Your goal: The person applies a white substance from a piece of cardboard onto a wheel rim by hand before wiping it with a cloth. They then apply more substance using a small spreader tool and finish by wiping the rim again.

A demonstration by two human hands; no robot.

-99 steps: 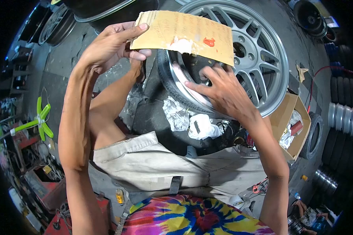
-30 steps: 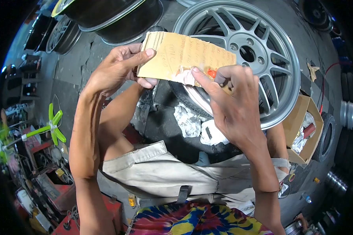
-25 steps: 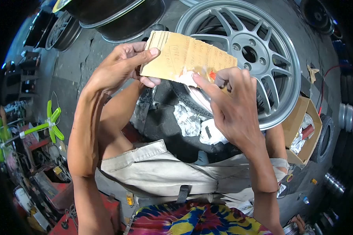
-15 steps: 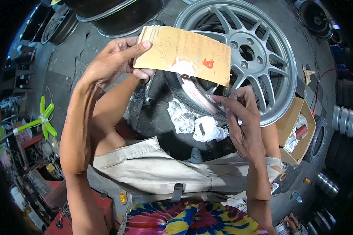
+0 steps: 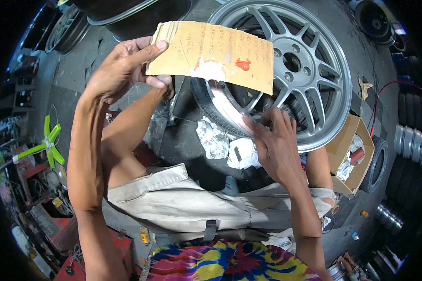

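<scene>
My left hand (image 5: 129,68) grips a piece of cardboard (image 5: 255,77) by its left end, thumb on top. Handwriting covers the cardboard; a white smear of paste (image 5: 210,71) lies near its lower edge, beside a red blob (image 5: 242,64). My right hand (image 5: 279,145) is at the silver alloy wheel (image 5: 309,79), index fingertip at a pinkish-white patch (image 5: 232,107) on the rim's lip. Its other fingers are apart and raised, and I see no tool in them. The cardboard hides part of the wheel. A tire (image 5: 204,105) shows beneath the rim.
Crumpled white plastic (image 5: 213,138) lies on the floor between my legs. An open cardboard box (image 5: 349,157) holds a red roll at the right, near a small tire (image 5: 375,166). More wheels (image 5: 68,30) stand at the back left. Red equipment (image 5: 56,227) and a green-bladed fan (image 5: 49,143) are leftward.
The cardboard has shifted slightly left and up in my left hand. My right hand has moved left along the rim, turning its back upward, with its fingers more spread.
</scene>
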